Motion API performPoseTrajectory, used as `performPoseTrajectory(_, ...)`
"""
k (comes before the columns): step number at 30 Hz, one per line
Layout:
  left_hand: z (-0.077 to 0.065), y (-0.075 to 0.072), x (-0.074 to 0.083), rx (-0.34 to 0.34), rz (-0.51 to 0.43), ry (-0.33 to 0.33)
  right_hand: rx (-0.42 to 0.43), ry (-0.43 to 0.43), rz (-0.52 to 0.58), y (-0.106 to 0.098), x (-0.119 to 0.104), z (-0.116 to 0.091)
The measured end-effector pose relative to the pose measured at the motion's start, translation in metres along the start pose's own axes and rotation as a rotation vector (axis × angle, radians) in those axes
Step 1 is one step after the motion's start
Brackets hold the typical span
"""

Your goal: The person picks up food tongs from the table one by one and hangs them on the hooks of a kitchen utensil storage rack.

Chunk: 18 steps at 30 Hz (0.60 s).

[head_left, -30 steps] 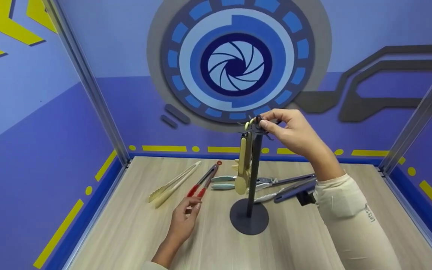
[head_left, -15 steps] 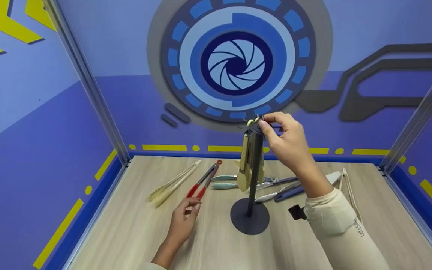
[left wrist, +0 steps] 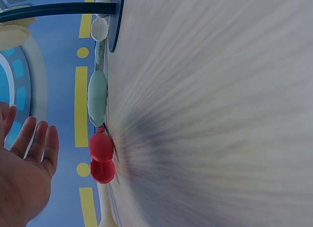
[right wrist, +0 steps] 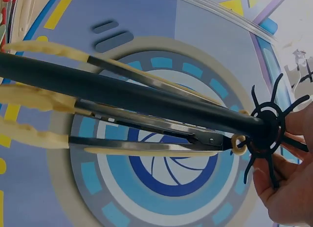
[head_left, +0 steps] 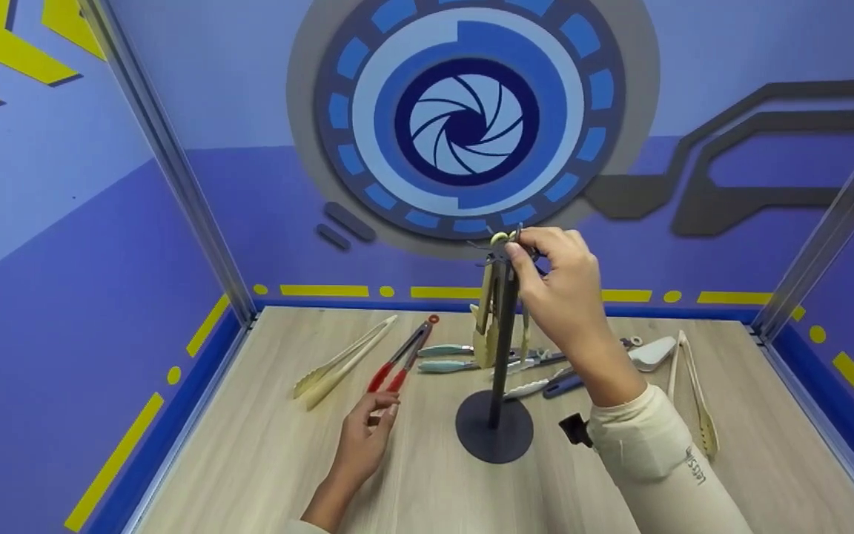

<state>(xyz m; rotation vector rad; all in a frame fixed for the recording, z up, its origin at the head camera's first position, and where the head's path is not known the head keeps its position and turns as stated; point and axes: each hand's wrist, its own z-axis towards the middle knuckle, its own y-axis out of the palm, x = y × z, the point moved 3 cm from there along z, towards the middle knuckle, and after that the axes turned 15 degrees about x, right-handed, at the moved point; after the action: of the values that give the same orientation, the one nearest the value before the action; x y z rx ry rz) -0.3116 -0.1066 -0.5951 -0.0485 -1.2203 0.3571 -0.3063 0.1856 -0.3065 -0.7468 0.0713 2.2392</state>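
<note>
My right hand (head_left: 564,289) pinches the hooked ring (right wrist: 266,129) at the top of a black upright stand (head_left: 502,334). Its thumb and fingers are at the hooks in the right wrist view. Yellow-tipped tongs (right wrist: 146,145) with metal arms hang from the hooks by pale yellow loops, beside the pole. The stand's round base (head_left: 471,437) rests on the table. My left hand (head_left: 364,434) is held loosely with nothing in it, its fingertips near the red-handled end of a pair of tongs (head_left: 399,374). In the left wrist view its fingers are spread apart from the red ends (left wrist: 101,151).
Cream tongs (head_left: 338,367) lie at the left of the wooden table (head_left: 419,482). Behind the stand are tongs with mint ends (head_left: 445,366) and others with dark blue handles (head_left: 562,383). Another beige pair (head_left: 701,408) lies at the right, partly behind the right sleeve. Metal posts (head_left: 175,170) frame the sides.
The stand's top has turned under my right hand, and the hanging tongs have swung round the pole. My right hand has shifted slightly down and its wrist leftward. My left hand stays still.
</note>
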Motion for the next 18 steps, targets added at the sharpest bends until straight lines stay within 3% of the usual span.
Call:
performPoseTrajectory(10,0.0,0.007,-0.003,0.01,-0.002,-0.025,-0.066,0.059,-0.019,-0.001,0.001,0.002)
performPoseTrajectory(18,0.02,0.02,-0.002,0.088,0.09,-0.016,-0.065,0.067,-0.014,-0.002,0.002,0.001)
